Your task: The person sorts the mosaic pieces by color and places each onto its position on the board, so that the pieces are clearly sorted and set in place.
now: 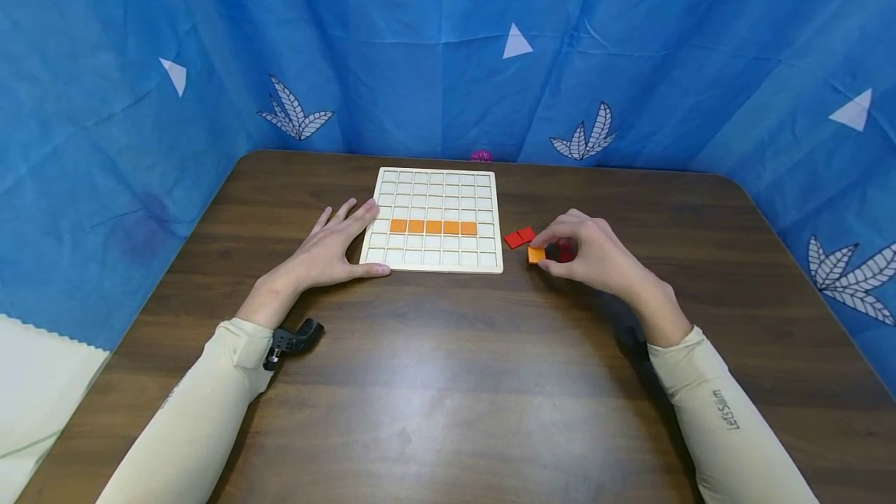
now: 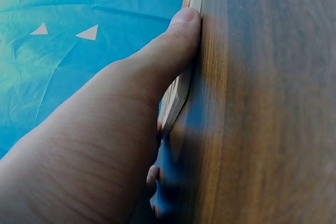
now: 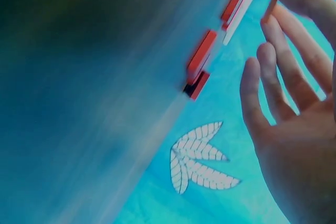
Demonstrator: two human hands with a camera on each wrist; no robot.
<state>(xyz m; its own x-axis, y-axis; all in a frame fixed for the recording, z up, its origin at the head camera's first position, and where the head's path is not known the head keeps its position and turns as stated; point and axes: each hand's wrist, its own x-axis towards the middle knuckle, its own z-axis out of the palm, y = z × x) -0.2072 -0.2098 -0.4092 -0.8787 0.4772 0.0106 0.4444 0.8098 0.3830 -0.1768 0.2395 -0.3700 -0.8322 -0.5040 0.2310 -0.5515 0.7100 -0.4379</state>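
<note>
A pale square grid board (image 1: 435,255) lies on the table, with a row of several orange tiles (image 1: 433,226) in its cells. My left hand (image 1: 325,247) spreads at the board's left side, the thumb (image 2: 181,30) at its near edge and fingertips at its left edge. To the right of the board, my right hand (image 1: 595,251) pinches an orange square tile (image 1: 536,255) between thumb and fingers. In the right wrist view this tile (image 3: 270,6) is held above the tabletop, its other fingers loosely extended. Red tiles (image 1: 519,237) lie between board and hand.
More red tiles (image 1: 564,249) lie under the right hand, partly hidden by it. The brown wooden table (image 1: 448,379) ends at the back against a blue patterned curtain (image 1: 434,45). A black wrist device (image 1: 297,338) juts from the left sleeve.
</note>
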